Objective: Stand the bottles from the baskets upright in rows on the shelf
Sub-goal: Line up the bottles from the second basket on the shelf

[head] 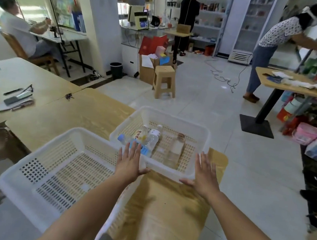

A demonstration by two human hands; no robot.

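Head view showed both hands spread flat, left hand (129, 161) and right hand (204, 173), over the far basket (197, 131) holding lying bottles (152, 138).

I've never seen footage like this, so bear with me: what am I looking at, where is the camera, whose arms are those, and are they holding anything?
There is no machine here. This is one picture, taken by a wide-angle camera worn on a person's head. It looks forward and down, so the two bare arms are that person's own. The left hand and the right hand are both open with fingers spread, and they hold nothing. They are held out at the near edge of a white plastic basket on a wooden table. I cannot tell whether they touch it. Several bottles lie on their sides in that basket. A second white basket stands nearer, to the left. Other people are busy in the room behind.
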